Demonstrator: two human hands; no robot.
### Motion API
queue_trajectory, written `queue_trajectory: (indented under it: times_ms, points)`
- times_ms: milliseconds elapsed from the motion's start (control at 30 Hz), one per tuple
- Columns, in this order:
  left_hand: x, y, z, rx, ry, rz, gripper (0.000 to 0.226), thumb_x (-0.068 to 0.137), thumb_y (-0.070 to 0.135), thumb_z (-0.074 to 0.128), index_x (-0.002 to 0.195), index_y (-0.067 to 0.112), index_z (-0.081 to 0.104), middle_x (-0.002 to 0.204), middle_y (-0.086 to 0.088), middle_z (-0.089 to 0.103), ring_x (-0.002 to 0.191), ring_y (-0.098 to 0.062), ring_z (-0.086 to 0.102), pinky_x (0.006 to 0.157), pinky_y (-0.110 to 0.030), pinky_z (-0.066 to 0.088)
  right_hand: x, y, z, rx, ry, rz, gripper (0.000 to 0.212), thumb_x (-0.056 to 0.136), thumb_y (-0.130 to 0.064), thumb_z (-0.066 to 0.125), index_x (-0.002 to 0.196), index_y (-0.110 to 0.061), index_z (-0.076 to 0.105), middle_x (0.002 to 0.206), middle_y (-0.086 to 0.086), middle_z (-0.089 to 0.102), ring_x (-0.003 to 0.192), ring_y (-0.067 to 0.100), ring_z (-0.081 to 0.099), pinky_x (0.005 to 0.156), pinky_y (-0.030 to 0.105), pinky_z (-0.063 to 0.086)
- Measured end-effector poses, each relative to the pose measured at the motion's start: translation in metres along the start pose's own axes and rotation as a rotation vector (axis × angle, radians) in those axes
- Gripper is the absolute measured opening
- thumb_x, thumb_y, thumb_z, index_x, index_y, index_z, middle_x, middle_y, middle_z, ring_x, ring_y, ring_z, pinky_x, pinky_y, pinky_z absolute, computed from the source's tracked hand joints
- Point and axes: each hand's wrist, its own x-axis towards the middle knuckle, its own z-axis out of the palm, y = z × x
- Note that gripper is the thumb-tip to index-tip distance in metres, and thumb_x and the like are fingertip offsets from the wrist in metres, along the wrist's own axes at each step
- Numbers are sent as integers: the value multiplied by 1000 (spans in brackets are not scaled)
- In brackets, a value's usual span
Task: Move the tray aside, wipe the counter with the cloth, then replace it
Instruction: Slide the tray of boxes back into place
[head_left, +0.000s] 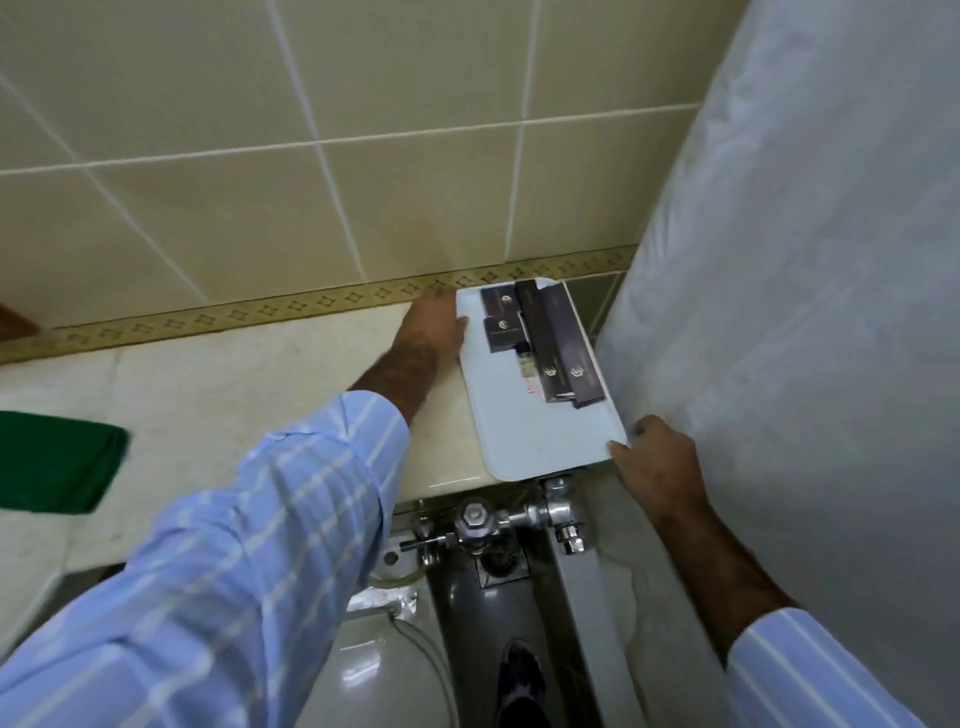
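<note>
A white tray (524, 431) lies on the beige counter (234, 384) at its right end, close to the tiled wall. Several dark purple boxes (550, 338) rest on its far half. My left hand (428, 327) touches the tray's far left edge, fingers at the rim. My right hand (649, 462) grips the tray's near right corner, thumb on top. A green cloth (57, 462) lies flat on the counter at the far left, away from both hands.
A pale shower curtain (805, 260) hangs directly right of the tray. Below the counter's front edge are chrome flush pipes (493, 525) and a toilet seat (379, 675). A patterned border strip (260, 312) runs along the wall.
</note>
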Motion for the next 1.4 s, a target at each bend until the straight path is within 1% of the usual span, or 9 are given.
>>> queue_trajectory:
  times_ms: [133,333,467,533,667,933,1067,1167,1400]
  points:
    - [12,2,5,-51,103,-80,40,92,14,60,130,4,62,133,-21,64,122,-39,58,102,-36,44,5,0,8,338,-26,138,17,85,2,68,101,-3,64,99,20,72,57,28,73,51,38,64]
    - [-19,-15,-17,-234,147,-215,42,80,21,70,120,7,73,124,-13,72,116,-31,66,98,-28,47,-2,0,-8,469,90,134,24,81,8,58,92,-10,71,79,5,74,56,29,74,61,48,65]
    - [-75,-49,-43,-563,268,-403,20,71,14,72,90,9,77,88,-5,77,72,-25,77,79,-39,64,2,-19,-17,415,183,58,30,82,-1,61,107,-6,77,94,14,79,62,27,75,66,45,66]
    - [-105,-65,-61,-680,301,-492,12,78,5,72,89,5,74,88,-6,75,62,-26,76,70,-41,66,5,-41,-17,374,182,1,33,80,-7,67,111,-8,78,97,11,79,76,28,76,79,42,65]
    - [-158,-105,-96,-844,357,-589,7,81,-2,69,88,-3,71,79,-12,73,59,-28,76,66,-36,65,14,-106,-1,354,137,-106,38,78,-9,75,115,-12,75,93,6,76,92,24,72,94,29,55]
    - [-201,-198,-116,-925,394,-733,9,82,-5,71,81,1,64,85,-20,72,65,-31,78,67,-32,65,35,-221,78,391,60,-295,20,75,-6,79,92,-15,74,87,7,77,85,24,73,87,36,59]
    - [-201,-224,-107,-906,402,-788,8,83,-6,71,83,-1,64,85,-19,72,60,-27,77,61,-29,64,43,-244,112,317,26,-327,20,76,-7,79,94,-15,74,87,5,77,85,21,72,80,22,51]
    - [-195,-234,-102,-901,424,-814,9,83,-6,71,84,-1,64,82,-17,72,55,-25,76,58,-28,63,47,-254,125,284,29,-341,21,77,-9,81,97,-15,75,91,5,78,89,21,72,82,22,50]
    - [-177,-249,-98,-846,402,-834,13,82,-5,74,85,1,63,85,-21,73,58,-27,77,71,-41,65,55,-264,137,222,48,-371,33,80,-14,80,113,-12,76,101,7,79,101,25,70,92,24,47]
